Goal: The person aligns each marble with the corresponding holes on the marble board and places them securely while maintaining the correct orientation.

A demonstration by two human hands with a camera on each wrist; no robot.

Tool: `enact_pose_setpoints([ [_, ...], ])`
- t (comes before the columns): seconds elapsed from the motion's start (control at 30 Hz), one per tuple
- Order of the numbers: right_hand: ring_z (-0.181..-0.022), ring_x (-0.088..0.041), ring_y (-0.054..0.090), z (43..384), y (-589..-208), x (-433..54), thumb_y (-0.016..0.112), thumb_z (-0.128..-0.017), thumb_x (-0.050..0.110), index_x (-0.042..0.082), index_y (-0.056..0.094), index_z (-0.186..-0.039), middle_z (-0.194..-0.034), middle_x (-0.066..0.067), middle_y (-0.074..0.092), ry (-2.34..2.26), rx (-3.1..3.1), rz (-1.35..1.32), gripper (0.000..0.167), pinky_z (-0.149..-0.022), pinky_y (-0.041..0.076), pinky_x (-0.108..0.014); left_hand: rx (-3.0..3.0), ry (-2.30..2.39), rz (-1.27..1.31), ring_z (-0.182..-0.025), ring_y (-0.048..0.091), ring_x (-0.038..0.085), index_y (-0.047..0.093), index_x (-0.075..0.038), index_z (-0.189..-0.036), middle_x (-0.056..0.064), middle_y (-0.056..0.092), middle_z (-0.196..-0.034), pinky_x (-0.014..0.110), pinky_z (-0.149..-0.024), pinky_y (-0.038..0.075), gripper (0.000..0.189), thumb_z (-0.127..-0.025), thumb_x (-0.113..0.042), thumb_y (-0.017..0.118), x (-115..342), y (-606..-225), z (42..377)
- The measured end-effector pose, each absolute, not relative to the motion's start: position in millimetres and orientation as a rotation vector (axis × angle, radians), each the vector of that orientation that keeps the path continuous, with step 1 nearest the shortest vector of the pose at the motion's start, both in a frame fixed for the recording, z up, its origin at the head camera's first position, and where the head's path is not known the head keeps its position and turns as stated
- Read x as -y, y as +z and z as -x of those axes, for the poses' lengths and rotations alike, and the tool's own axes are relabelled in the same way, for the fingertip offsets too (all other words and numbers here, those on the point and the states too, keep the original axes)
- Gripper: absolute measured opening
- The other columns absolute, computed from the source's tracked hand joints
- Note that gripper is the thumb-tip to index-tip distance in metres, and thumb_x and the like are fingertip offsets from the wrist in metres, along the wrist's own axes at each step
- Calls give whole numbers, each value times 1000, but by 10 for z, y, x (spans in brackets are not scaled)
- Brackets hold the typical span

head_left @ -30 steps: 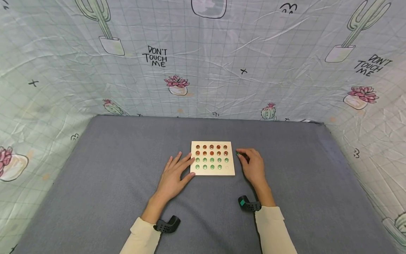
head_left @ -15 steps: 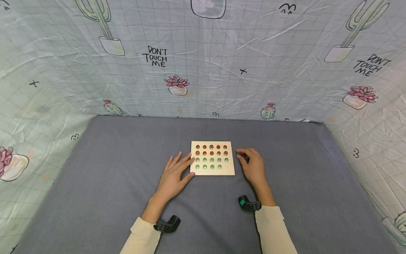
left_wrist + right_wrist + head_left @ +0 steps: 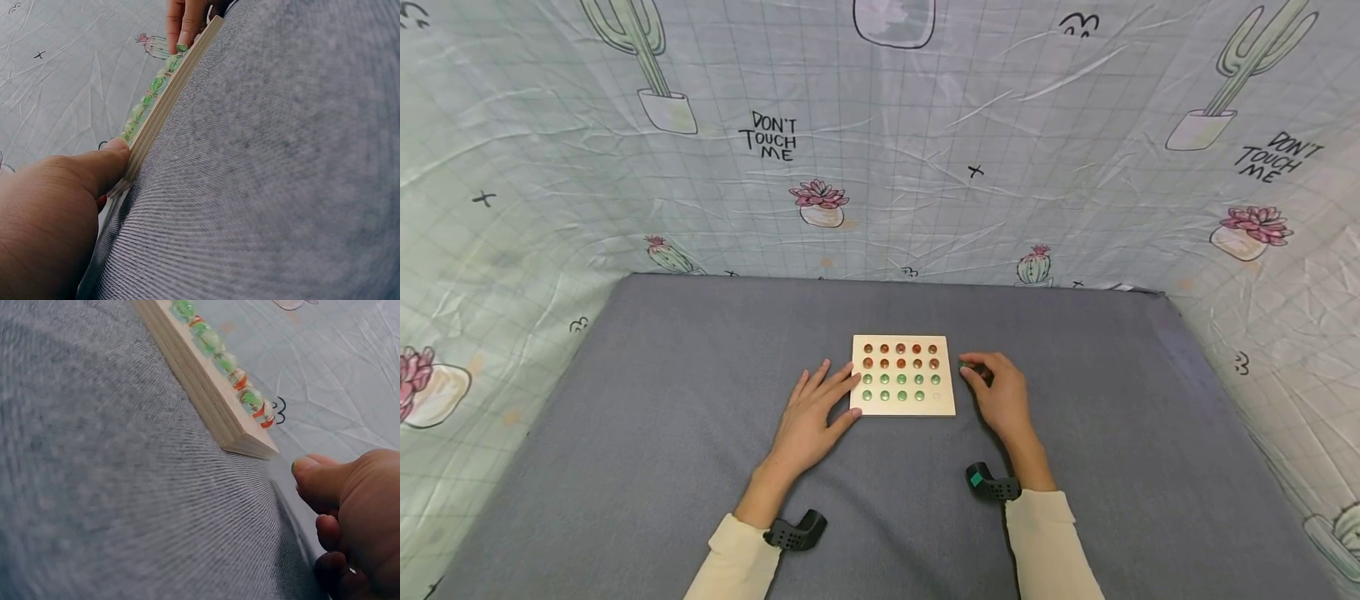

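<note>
A light wooden board (image 3: 891,408) lies flat on the table, set with glass marbles. Its two back rows hold reddish-orange marbles (image 3: 900,363); the two front rows hold green ones (image 3: 902,379), and the front right hollow (image 3: 936,396) is bare. My left hand (image 3: 808,421) is spread along the board's left side, fingertips on its edge; in the left wrist view the thumb (image 3: 115,156) presses at the corner. Just off the board's right edge, my right hand (image 3: 1002,400) pinches a small green marble (image 3: 963,364) between thumb and fingertips, mostly covered by them.
Grey cloth (image 3: 700,358) covers the table. A pale sheet printed with cacti (image 3: 880,167) hangs behind and along both sides. Black camera bands sit on the left wrist (image 3: 797,531) and right wrist (image 3: 994,483).
Both hands and the board stay in place; the right hand keeps its pinch on the green marble. The head view has shifted very slightly.
</note>
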State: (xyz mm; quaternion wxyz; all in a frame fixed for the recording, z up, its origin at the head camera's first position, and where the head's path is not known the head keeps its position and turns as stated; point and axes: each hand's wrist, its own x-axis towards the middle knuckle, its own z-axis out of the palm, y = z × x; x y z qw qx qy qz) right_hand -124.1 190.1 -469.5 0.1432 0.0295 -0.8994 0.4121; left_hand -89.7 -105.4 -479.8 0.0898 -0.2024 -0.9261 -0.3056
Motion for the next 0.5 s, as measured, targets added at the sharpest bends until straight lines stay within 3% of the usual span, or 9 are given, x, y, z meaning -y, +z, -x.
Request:
enact_pose_setpoints([
  [0.5,-69,-18,50,1192,-4602,-1915,72,-86,12,10,73,-105,-87,-4,62,1254,2634,-172,20,-59,41,-32,2753,-918,603,-140,28,30,54,-15,-138,1,44,-146,47,-116,11,51,-92,-35,64,1050,-4800,893],
])
